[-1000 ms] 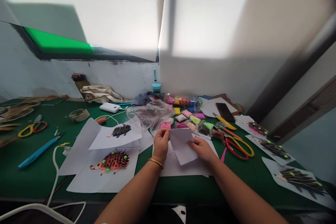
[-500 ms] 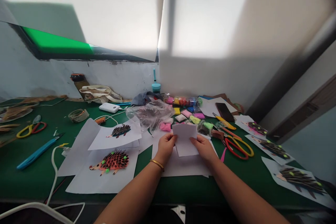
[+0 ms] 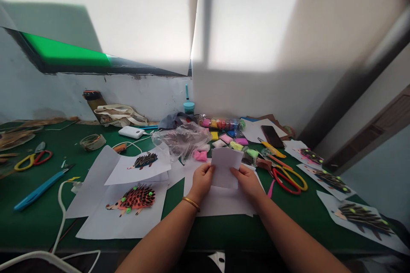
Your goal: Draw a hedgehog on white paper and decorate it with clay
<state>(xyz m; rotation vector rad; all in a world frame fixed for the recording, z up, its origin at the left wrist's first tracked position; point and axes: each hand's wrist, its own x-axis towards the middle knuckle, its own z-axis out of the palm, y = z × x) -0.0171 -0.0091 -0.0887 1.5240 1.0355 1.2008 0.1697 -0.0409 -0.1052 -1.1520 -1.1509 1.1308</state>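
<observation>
A small white paper (image 3: 227, 168) is held over larger white sheets (image 3: 219, 207) on the green table (image 3: 179, 232). Its nine-o'clock edge is pinched by the fingers of the left hand (image 3: 202, 182), its three-o'clock edge by those of the right hand (image 3: 249, 182). About this paper, coloured packets (image 3: 226, 138) are spread at twelve o'clock, red-and-yellow-handled scissors (image 3: 288, 175) are placed at three, and a red hedgehog picture (image 3: 137, 199) is laid between eight and nine.

Before you, a tilted brown bottle with a dark lid (image 3: 94, 104), a cream fabric strap bundle (image 3: 120, 113) beside it, a white rectangular plastic device (image 3: 130, 131), on your right a flat black phone (image 3: 272, 136)
</observation>
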